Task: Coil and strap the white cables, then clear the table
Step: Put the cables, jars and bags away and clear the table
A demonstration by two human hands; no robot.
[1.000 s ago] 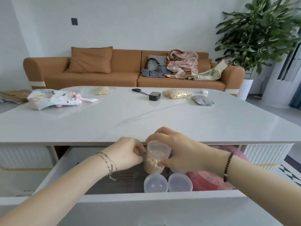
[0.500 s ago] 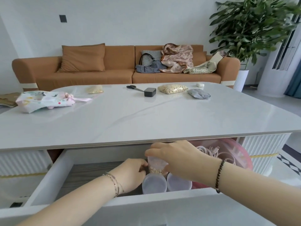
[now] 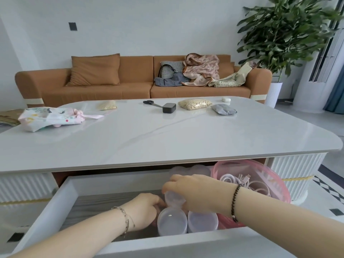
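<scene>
Right hand [image 3: 195, 192] curls over clear jar [image 3: 174, 199] top, left hand [image 3: 145, 209] cups 9 o'clock side; likely light, slick plastic, so grip wall.

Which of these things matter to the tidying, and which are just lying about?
Job: cables in the basket; jar, held by left hand and right hand in the drawer; scissors, box and pouch on the table, to clear.
Lying about: sofa, clothes, plant.

White worktop [image 3: 149, 138] w/ floral pouch [image 3: 50, 118] at left; far edge: scissors [image 3: 150, 103], black box [image 3: 169, 107], grain bag [image 3: 194, 104], grey pouch [image 3: 223, 109], sm. white case [image 3: 226, 99].
</scene>
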